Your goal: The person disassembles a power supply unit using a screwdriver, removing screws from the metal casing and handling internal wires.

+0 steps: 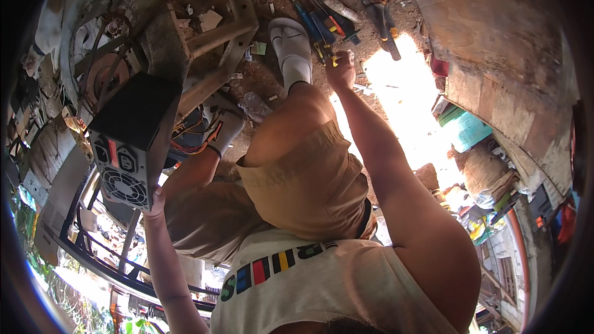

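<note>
A slab of rough, stained plywood (495, 43) leans across the upper right, its edge bowed by the lens. Left of it, packed brown dirt ground (260, 80) lies littered with chips and scraps, part of it blown white by sun. A weathered wooden frame (223, 31) of squared grey beams rests on the dirt at upper centre.

The boxy black metal power supply unit (133, 142) hangs at the left, matte on its flat top, its pale rear face carrying a round wire fan grille and sockets. A bundle of thin coloured wires (198, 136) trails from its far side. The left hand (154, 201) props the box from below at its lower corner; the grip is mostly hidden behind the casing, so I cannot tell how the fingers lie.

A white rubber sandal (291, 43), smooth and rounded, covers the foot beyond the bent knee in tan cloth shorts.

The right hand (341, 69) reaches out to a row of slim screwdrivers (318, 21) with blue, orange and yellow plastic handles lying on the dirt; its grip is curled together on a yellow-handled tool (330, 57) at the near end of the row
</note>
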The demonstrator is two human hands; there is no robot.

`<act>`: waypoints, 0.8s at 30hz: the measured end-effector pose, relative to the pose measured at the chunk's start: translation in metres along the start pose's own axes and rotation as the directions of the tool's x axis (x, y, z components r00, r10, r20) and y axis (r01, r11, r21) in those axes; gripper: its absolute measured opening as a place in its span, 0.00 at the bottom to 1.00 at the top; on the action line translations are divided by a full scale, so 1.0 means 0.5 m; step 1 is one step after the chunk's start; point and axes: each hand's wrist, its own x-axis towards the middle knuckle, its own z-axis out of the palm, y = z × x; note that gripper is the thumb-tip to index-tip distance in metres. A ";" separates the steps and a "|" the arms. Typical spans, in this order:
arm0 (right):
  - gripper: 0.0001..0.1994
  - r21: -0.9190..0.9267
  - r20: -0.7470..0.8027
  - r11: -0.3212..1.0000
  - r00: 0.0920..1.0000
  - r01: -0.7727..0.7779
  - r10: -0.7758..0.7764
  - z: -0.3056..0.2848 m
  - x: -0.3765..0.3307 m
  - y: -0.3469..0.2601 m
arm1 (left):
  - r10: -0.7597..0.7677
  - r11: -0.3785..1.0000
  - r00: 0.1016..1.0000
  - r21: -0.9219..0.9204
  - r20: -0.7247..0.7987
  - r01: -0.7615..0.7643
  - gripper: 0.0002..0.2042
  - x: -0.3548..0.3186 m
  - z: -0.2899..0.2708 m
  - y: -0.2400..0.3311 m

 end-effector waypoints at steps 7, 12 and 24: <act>0.24 0.169 -0.082 0.977 0.986 -0.131 0.147 -0.020 0.065 -0.030 | 0.021 0.998 1.000 0.056 -0.005 -0.021 0.12 0.018 -0.004 0.003; 0.22 0.646 0.092 0.636 0.870 -0.423 0.485 -0.007 0.084 -0.080 | -0.003 0.995 0.998 0.102 0.056 -0.003 0.15 -0.091 0.005 0.005; 0.22 0.869 0.476 -0.084 0.780 -0.487 0.405 0.014 0.177 -0.123 | -0.107 0.981 0.991 -0.151 0.080 0.118 0.28 -0.048 0.013 0.015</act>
